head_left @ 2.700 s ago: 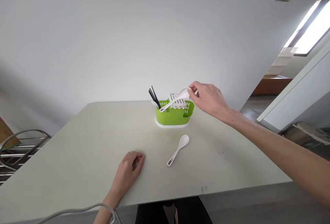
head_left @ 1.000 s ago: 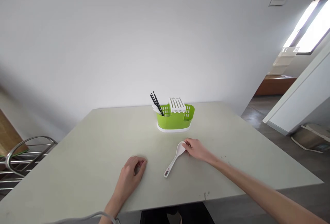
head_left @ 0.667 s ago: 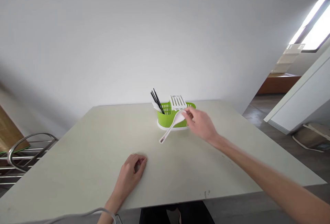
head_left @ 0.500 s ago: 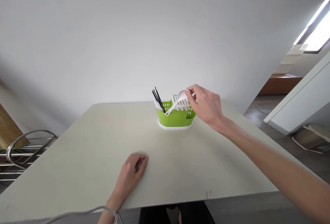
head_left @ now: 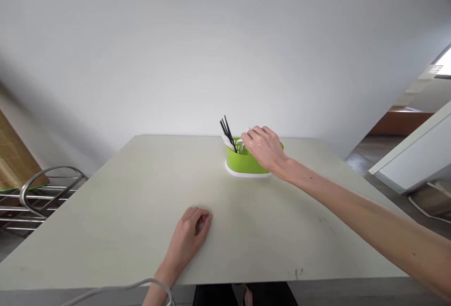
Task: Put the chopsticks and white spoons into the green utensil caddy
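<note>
Basket (head_left: pixel 246 165) standing near the back edge of the desk (head_left: pixel 148 193), right hand (head_left: pixel 263 147) covering its middle

Green and oval, the basket is sitting on its white base (head_left: pixel 243 174), slightly nearer the desk's right edge than its left. The right hand's fingers are bending downward over it, bunched together. The knuckles are hiding the tips, so I cannot tell what they are gripping, if anything. A bit of white (head_left: pixel 241 143) is showing just beside them; whose part it is, I cannot tell.

Black chopsticks (head_left: pixel 230 134) and what is looking like a white spoon (head_left: pixel 228 142) are leaning out toward the desk's back left corner, near those fingers.

The left hand (head_left: pixel 190 228) is resting near the front edge, fingers loosely curling toward the thumb; its palm is facing away, so its contents are not showing. A grey cable (head_left: pixel 105 289) is crossing its wrist.

Working well here is probably calling for moving vertically over the opening, steering the fingers clear of the chopsticks and pressing lightly, so the basket is not sliding. The left hand could be steadying it.
</note>
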`<state>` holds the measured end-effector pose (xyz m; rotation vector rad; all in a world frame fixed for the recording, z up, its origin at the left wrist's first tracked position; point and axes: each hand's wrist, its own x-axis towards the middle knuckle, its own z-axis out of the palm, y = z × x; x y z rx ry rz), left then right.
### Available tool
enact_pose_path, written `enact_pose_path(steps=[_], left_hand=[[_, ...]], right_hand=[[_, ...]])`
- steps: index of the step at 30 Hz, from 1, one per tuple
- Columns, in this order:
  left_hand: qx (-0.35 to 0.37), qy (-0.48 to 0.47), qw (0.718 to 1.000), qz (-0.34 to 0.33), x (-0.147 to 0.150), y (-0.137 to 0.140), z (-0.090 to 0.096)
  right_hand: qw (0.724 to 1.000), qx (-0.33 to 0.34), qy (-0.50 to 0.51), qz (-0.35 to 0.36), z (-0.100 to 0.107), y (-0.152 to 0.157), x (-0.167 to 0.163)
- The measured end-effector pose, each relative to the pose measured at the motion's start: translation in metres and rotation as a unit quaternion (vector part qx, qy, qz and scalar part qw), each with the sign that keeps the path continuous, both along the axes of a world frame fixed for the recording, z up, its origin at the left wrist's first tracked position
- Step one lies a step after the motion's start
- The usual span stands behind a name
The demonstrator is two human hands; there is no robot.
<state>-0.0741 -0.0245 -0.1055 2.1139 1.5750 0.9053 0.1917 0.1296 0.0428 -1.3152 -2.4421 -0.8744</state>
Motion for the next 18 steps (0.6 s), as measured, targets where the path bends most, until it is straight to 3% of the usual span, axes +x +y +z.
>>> enact_pose_path(steps=[10, 18], left_hand=[[-0.004, -0.009, 1.0, -0.008, -0.002, 0.001, -0.002], [-0.004, -0.007, 1.0, -0.01, -0.002, 0.001, -0.003]], right_hand=[[0.999, -0.022, -0.022, 0.018, -0.022, 0.002, -0.018], [0.999, -0.028, -0.007, 0.043, -0.03, -0.003, -0.014]])
